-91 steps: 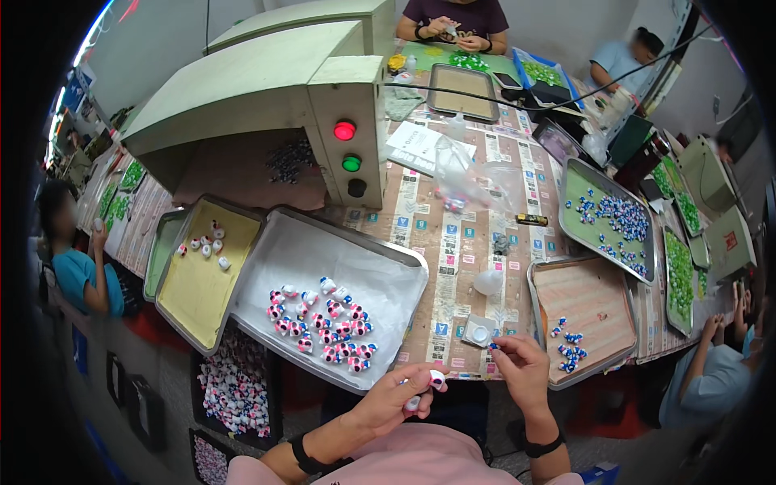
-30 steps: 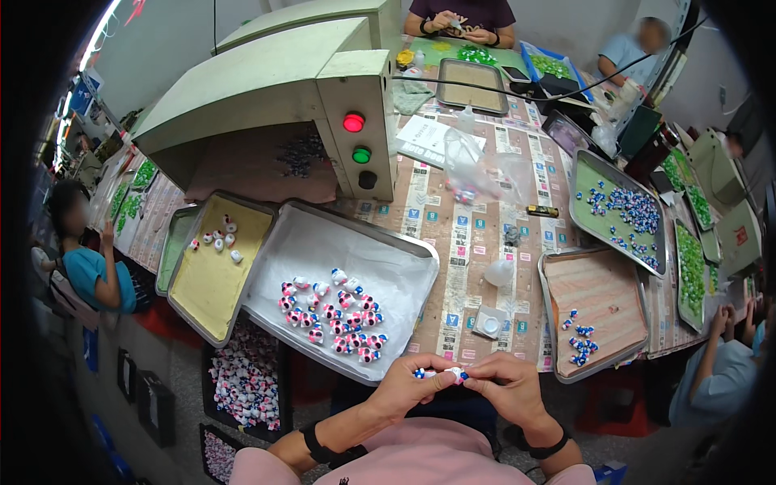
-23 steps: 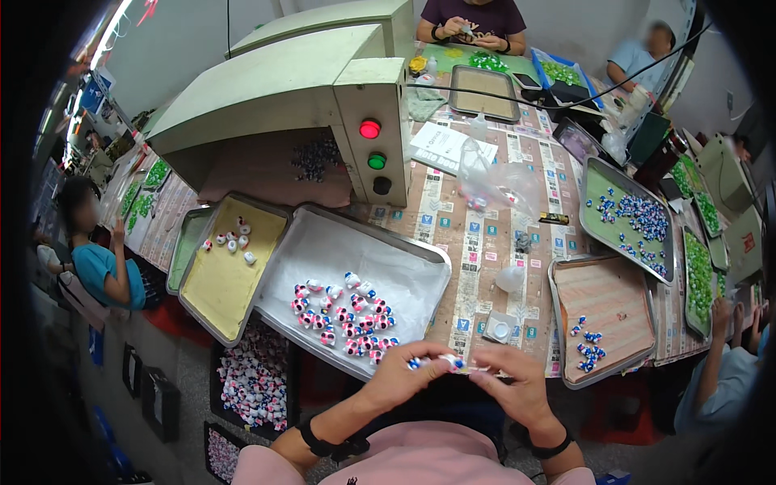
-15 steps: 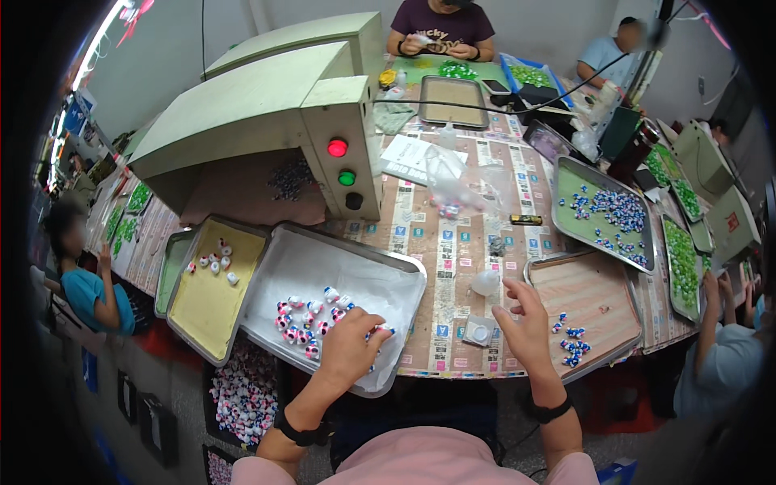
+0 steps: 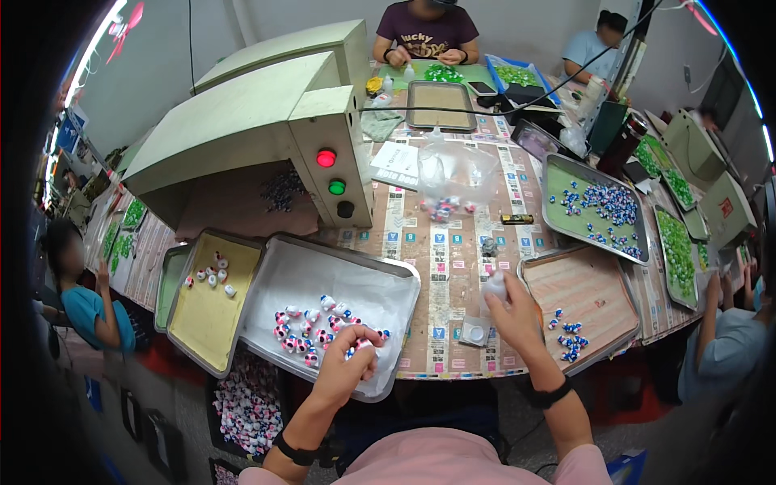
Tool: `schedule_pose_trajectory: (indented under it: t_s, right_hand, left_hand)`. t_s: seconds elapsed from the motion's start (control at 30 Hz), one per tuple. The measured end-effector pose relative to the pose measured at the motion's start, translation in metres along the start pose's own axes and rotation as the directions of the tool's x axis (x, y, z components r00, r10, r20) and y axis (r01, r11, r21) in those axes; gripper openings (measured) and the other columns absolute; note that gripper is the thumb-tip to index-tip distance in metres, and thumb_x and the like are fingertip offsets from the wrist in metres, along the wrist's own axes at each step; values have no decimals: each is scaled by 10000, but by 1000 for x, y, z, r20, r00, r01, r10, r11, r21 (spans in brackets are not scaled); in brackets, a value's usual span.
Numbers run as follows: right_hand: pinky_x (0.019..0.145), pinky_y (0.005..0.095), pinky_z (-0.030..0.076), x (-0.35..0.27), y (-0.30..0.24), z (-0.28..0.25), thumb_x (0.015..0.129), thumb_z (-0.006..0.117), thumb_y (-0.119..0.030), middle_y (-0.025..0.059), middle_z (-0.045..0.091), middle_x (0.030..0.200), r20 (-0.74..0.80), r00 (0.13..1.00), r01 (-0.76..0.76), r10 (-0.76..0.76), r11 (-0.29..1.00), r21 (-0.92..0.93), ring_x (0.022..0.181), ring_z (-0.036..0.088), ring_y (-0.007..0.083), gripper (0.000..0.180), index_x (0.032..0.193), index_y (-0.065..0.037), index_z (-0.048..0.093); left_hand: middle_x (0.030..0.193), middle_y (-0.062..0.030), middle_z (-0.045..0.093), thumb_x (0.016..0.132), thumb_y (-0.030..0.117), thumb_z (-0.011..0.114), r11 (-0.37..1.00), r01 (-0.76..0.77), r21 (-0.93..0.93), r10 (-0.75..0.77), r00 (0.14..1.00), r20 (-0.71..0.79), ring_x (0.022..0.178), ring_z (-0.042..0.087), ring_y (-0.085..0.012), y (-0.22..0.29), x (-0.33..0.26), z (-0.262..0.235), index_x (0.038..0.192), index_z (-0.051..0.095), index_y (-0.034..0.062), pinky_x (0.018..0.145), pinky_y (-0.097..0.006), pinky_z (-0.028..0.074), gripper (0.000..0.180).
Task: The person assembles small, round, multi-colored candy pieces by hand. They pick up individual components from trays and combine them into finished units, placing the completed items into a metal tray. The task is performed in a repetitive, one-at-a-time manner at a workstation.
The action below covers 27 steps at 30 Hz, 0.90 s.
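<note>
Above the near right part of a white-lined metal tray (image 5: 279, 263), my left hand (image 5: 346, 368) is closed on a small pink-and-white figurine (image 5: 364, 344), mostly hidden by the fingers. Several similar figurines (image 5: 293, 333) with white, blue, pink and black parts lie in that tray. My right hand (image 5: 517, 318) has its fingers wrapped round a small white squeeze bottle (image 5: 495, 284), whose nozzle points up. A small square block with a round white top (image 5: 475, 332) lies on the table just left of that hand.
A cream-coloured machine (image 5: 242, 121) with lit buttons stands at the back left. Left is a yellow-lined tray (image 5: 212, 315); right are a tray with a few small blue pieces (image 5: 594, 295) and a fuller one (image 5: 558, 182). A plastic bag (image 5: 457, 174) lies mid-table. Co-workers sit around.
My right hand has closed round the squeeze bottle and lifted it slightly. My left hand has drawn back a little, now with a figurine pinched in its fingers.
</note>
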State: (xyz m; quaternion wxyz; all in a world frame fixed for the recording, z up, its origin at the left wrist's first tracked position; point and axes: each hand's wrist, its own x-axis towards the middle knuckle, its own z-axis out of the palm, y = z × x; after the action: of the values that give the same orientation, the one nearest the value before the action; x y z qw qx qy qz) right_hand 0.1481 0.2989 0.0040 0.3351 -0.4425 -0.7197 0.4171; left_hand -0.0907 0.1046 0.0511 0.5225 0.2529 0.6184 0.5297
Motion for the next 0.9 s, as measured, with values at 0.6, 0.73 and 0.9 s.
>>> schedule_pose_trajectory:
  t_s: [0.6, 0.73, 0.9]
  right_hand:
    - [712, 270, 515, -101, -11, -17, 718, 801, -57, 57, 620, 918, -143, 975, -174, 168, 984, -32, 831, 610, 122, 383, 1013, -18, 560]
    - [708, 272, 515, -99, -9, -15, 719, 799, -60, 58, 615, 911, -173, 976, -144, 129, 986, -80, 825, 606, 125, 381, 1015, -17, 564]
    - [700, 275, 504, -98, -4, -13, 718, 801, -65, 65, 611, 904, -180, 984, -35, 13, 992, -121, 819, 606, 140, 375, 1015, -13, 577]
  left_hand:
    - [1071, -134, 607, 902, 8, 561, 512, 517, -686, -292, 856, 426, 804, 562, -163, -34, -35, 31, 1198, 553, -2, 651, -259, 467, 296]
    - [1075, -138, 615, 913, 24, 566, 497, 508, -703, -257, 860, 440, 809, 569, -162, -39, -38, 30, 1187, 555, 2, 660, -262, 473, 275]
    - [1079, -136, 607, 919, 37, 572, 491, 505, -710, -276, 863, 423, 827, 572, -161, -37, -41, 31, 1190, 557, 1, 677, -267, 478, 274]
